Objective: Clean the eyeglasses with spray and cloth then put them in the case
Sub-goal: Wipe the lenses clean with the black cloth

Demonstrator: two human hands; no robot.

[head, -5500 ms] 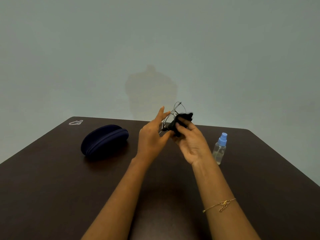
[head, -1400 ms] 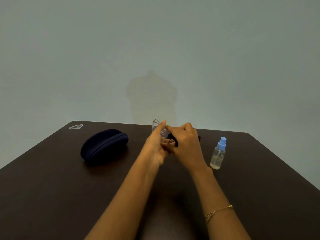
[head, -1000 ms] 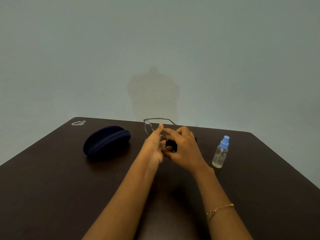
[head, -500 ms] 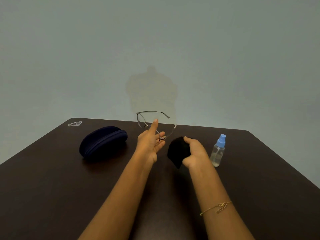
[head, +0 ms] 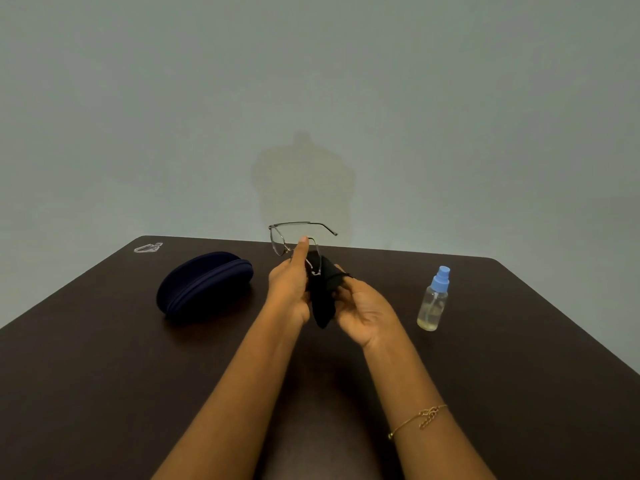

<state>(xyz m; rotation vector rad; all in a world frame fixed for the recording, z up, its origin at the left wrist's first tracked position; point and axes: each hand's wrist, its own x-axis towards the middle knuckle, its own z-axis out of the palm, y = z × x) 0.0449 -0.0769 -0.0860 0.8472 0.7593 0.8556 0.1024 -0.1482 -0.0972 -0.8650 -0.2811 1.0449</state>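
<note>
Black cloth (head: pixel 320 296) hangs bunched between the two hands, close to the lower lens of the eyeglasses (head: pixel 294 242), which are held up over the dark counter (head: pixel 104 375) rather than resting on it; lifting them this way lets both faces of a lens be reached. On the left hand (head: pixel 289 289) the fingers pinch the thin metal frame near the bridge, thumb raised along it, so the lenses stay free of skin; one temple arm juts out to the right, unfolded. On the right hand (head: pixel 363 313) the fingers curl loosely around the cloth, palm turned up, holding it against the frame; whether the fabric is actually pressed on the glass cannot be told. The spray bottle (head: pixel 433 299) stands upright to the right, capped end up, well apart from the hands, which suggests spraying is finished and wiping is the step in hand. The navy case (head: pixel 204 282) lies shut on the left, near enough to reach; it will need unzipping before the glasses go in.
</note>
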